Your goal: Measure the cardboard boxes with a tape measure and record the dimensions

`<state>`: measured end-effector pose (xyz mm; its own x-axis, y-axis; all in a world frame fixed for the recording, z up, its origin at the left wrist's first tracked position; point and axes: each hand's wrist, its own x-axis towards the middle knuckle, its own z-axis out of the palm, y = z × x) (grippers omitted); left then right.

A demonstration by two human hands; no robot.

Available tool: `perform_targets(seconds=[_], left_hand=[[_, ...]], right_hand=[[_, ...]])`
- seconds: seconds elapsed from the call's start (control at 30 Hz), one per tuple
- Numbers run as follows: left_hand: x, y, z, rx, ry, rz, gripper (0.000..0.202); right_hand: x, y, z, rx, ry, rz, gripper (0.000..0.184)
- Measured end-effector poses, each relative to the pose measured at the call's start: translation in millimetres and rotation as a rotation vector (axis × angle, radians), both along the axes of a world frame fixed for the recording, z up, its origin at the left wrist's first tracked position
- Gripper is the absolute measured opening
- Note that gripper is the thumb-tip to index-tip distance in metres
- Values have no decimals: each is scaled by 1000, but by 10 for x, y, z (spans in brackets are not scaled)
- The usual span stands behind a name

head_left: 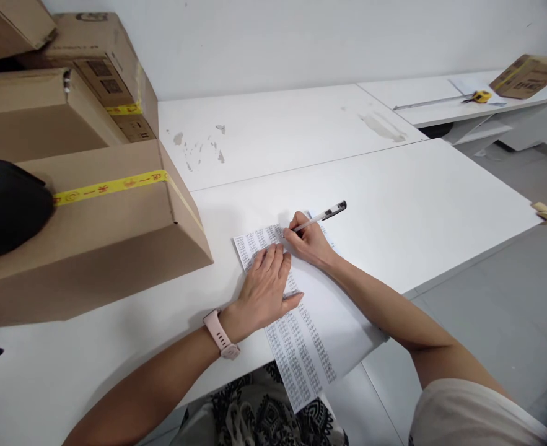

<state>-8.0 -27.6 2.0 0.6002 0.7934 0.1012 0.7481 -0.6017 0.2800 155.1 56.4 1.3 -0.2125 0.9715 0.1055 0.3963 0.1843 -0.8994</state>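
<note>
A printed sheet (308, 347) covered in small columns of text lies on the white table (417, 204), with its lower part hanging over the near edge. My left hand (264, 286) lies flat on the sheet with fingers stretched out, and a pink watch (221, 334) is on that wrist. Just beyond it, my right hand (308, 238) grips a white pen with a black cap (322, 215), whose tip touches the upper part of the sheet.
Stacked cardboard boxes (96, 241) with yellow tape stand at the left, and a black and yellow object (4, 207) rests against them. At the far right are another box (528, 75), a yellow tape measure (480, 96) and a tape roll (546, 212).
</note>
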Motion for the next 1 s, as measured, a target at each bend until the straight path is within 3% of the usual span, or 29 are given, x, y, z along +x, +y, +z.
perform_targets(seconds=[0.23,1.0], left_hand=[[-5,-8,-18,113,94,7,78],[-12,-4,2,112,121,-2,78]], right_hand=[[-8,8,-8,12,-6,0,19],[5,29,-39,46,-11,-32,19]])
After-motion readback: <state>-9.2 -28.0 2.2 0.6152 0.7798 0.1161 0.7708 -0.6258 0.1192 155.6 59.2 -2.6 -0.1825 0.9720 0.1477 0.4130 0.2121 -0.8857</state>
